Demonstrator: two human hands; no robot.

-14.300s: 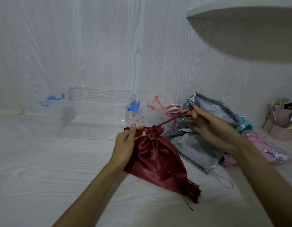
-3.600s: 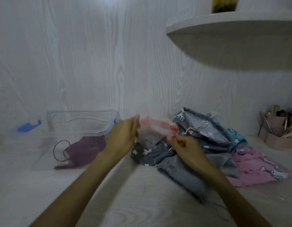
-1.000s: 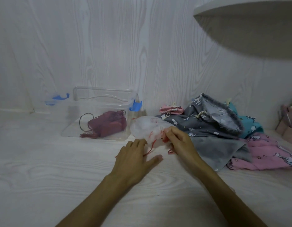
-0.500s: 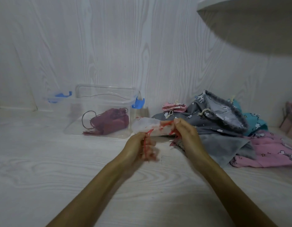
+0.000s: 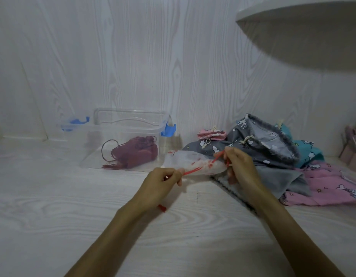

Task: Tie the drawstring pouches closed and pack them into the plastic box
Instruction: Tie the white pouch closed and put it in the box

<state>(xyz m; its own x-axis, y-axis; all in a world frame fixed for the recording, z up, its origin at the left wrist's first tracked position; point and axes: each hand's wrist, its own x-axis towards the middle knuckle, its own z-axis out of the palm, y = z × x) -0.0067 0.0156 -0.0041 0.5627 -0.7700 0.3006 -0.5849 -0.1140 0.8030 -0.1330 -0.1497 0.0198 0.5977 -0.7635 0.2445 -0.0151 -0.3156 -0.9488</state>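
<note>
Pinching a red drawstring [image 5: 193,170], the left hand [image 5: 161,183] has its fingers [image 5: 178,175] curled shut around the cord, while the right hand [image 5: 240,166] grips the cord's other end at the mouth of a sheer white pouch [image 5: 189,163] held just above the table [image 5: 53,206]. At ten o'clock from the hands stands the clear plastic box [image 5: 121,140] with a dark red pouch [image 5: 137,154] inside. At two o'clock lies a pile of patterned pouches [image 5: 273,148].
</note>
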